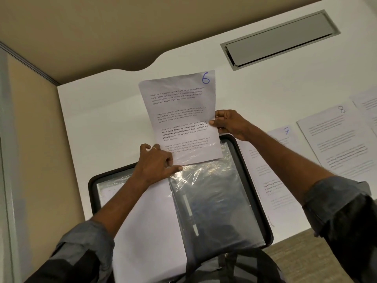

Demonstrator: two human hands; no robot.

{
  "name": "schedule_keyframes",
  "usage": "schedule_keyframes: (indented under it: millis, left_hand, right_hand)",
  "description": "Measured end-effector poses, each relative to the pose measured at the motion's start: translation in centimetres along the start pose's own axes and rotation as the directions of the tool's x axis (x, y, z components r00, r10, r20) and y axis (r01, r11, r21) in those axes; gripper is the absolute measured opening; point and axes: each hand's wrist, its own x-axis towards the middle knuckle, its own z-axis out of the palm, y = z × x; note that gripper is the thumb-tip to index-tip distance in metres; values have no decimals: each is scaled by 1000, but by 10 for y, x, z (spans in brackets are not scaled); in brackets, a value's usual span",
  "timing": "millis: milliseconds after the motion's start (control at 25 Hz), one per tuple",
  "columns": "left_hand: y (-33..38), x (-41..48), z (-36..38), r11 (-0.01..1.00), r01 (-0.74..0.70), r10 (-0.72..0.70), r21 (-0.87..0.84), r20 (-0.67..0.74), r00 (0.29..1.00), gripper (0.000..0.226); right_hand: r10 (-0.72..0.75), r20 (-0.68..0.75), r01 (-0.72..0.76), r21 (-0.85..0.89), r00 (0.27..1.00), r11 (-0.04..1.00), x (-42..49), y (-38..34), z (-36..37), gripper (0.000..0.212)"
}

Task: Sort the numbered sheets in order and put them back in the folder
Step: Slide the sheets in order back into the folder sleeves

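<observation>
While sheet 6 (pixel 183 115) is pinched by the right hand (pixel 229 124) and the clear sleeve (pixel 214 201) of the folder (pixel 263 211) by the left hand (pixel 157 162) (the sheet's lower end apparently just inside), the paper could be creased if pushed askew.

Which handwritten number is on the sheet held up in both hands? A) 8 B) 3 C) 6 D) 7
C: the sheet, pinched by the left hand and the right hand, shows a blue 6 in its top right corner.

White sheet (pixel 179 117), blue 6; black folder (pixel 263 201); white table (pixel 102 111).
</observation>
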Motion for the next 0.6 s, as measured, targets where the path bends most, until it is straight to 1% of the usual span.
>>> schedule_keyframes:
  millis: [40,80,160,200,240,280,320,360,400,440,480,600]
  left_hand:
    - [-3,1,1,1000,11,-11,-26,-6,1000,57]
    - [-6,2,3,995,29,-30,-94,-12,999,53]
    - [-15,0,7,940,37,-65,-339,-71,995,37]
    - [-17,-2,8,875,40,-113,-482,-123,986,31]
    - [-17,-3,8,786,60,-195,-616,-154,969,37]
    - [-16,-4,7,685,81,-282,-724,-162,946,51]
    - [-14,-3,6,596,118,-364,-794,-137,921,66]
    - [-11,0,5,519,157,-422,-840,-92,902,78]
    - [-8,2,4,459,187,-459,-869,-52,887,85]
    - [-7,4,6,410,194,-480,-891,-30,877,87]
    - [-7,6,7,373,194,-489,-907,-15,872,83]
    - [-9,9,17,314,197,-453,-929,35,891,52]
  right_hand:
    - [4,-2,-4,-6,1000,1000,1,0,-2,31]
    - [7,-7,-7,-7,1000,1000,1,1,-3,32]
    - [21,-10,-21,4,1000,1000,3,3,-7,32]
    - [32,-6,-32,11,999,999,3,5,-9,30]
    - [43,4,-44,13,999,999,4,7,-10,28]
    - [55,18,-55,7,998,998,4,10,-10,28]
    - [68,30,-68,-6,997,998,4,13,-10,30]
    - [80,38,-80,-16,996,997,4,15,-9,33]
    - [87,43,-86,-20,995,996,3,16,-8,36]
    - [89,49,-88,-21,995,996,2,17,-7,37]
    - [91,56,-90,-22,994,996,0,16,-6,37]
    - [103,77,-98,-66,992,993,-8,16,-10,34]
